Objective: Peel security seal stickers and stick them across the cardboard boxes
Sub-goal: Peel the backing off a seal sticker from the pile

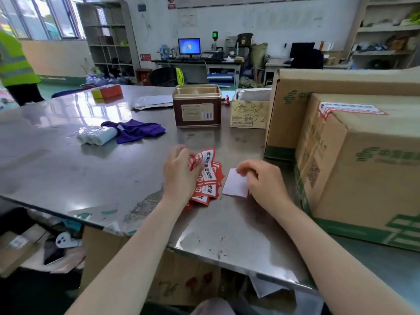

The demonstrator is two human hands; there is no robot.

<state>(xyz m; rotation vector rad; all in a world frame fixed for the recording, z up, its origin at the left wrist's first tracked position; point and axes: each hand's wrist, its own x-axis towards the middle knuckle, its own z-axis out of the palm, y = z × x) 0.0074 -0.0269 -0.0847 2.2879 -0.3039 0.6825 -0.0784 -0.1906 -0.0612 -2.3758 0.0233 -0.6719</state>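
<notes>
A pile of red and white seal stickers (210,185) lies on the steel table (68,160) in front of me. My left hand (180,173) holds one curled red and white sticker (205,161) lifted above the pile. My right hand (263,180) pinches a blank white backing paper (235,184) just to the right of the pile. A cardboard box (363,167) with green print stands at the right, with a seal sticker (347,109) stuck across its top edge. A larger cardboard box (318,87) stands behind it.
A brown tin (197,106) and a small carton of papers (248,110) stand at the table's middle back. White rolls (96,135) and a purple cloth (138,130) lie to the left. A person in a yellow vest (16,62) stands at far left.
</notes>
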